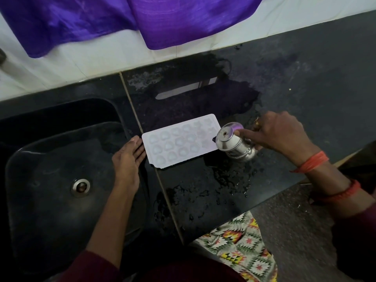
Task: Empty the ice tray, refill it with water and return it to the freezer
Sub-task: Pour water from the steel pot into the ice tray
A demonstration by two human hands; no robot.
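Steel gleams in your right hand (282, 133): you grip one small metal pot (236, 144), tipped well over with its base towards you and its mouth at the right end of the ice tray (181, 141), which I judge is how you pour water into the cups. Your left hand (127, 159) lies flat and unclenched, fingertips against the tray's left end, likely to keep it from sliding. One white tray sits on the black bench (284, 98), just right of the one sink (61, 169), near enough for spills to drain. Its cups run in three rows; the far right ones blur, so I cannot count them surely. Puddles spread across the bench around the tray. One purple cloth (142, 19) hangs above.
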